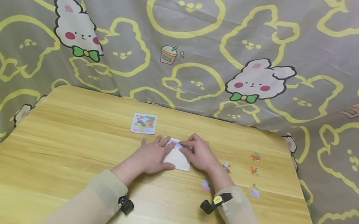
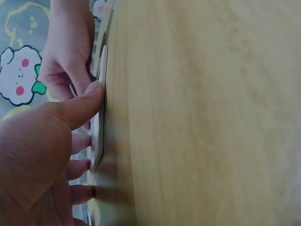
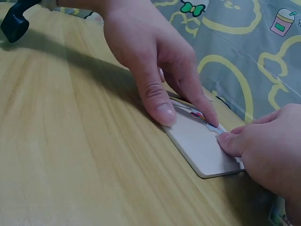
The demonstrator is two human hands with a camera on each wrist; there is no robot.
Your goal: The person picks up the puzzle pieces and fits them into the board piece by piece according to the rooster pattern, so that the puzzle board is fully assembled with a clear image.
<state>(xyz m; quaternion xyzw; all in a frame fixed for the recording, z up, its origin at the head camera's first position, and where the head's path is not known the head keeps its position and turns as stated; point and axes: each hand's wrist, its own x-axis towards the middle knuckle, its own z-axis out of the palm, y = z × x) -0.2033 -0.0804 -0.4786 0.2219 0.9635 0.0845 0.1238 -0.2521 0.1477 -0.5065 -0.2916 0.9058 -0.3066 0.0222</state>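
A small white puzzle board [image 1: 179, 162] lies on the table in front of me, with a strip of colourful, bluish puzzle pieces [image 3: 197, 114] along its far side. Across its left part rests my left hand [image 1: 153, 156], its thumb on the near edge and its index finger pressing the pieces. My right hand [image 1: 200, 153] is at the far right of the board; thumb and index finger pinch a light-blue puzzle piece [image 3: 217, 131] there, mostly hidden by the fingertips. In the left wrist view the board [image 2: 101, 108] appears edge-on beneath the left thumb.
Left of the board, further back, lies a square picture card of a rooster [image 1: 143, 123]. Several loose puzzle pieces [image 1: 254, 171] are spread on the table's right side, some close to my right forearm. A patterned curtain [image 1: 190, 50] hangs behind the wooden table [image 1: 61, 147].
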